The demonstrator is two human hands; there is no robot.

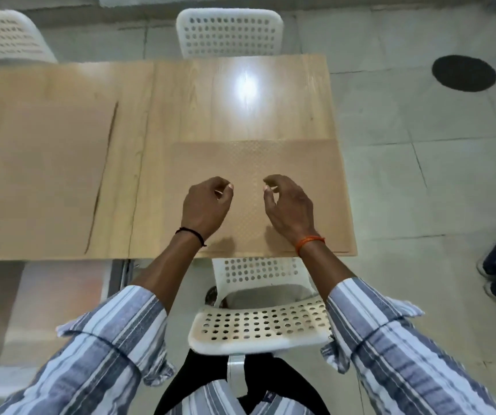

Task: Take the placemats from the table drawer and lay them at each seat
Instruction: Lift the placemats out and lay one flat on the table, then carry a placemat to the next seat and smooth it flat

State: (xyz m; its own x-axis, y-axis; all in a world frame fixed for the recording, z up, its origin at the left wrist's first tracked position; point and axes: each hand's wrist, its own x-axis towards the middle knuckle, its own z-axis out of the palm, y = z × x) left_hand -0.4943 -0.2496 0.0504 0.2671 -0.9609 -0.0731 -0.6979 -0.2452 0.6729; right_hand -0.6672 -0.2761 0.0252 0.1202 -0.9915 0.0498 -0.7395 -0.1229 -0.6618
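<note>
Beneath both loosely curled, empty hands, left hand (205,205) and right hand (290,205), placemat (309,175) lies flat on counter (211,100): probably thin, light, floppy; best lifted by an edge.

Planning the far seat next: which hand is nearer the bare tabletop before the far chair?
Neither clearly. Left hand and right hand hover level over the near placemat, equally short of the bare tabletop before the far chair; neither holds anything.
</note>
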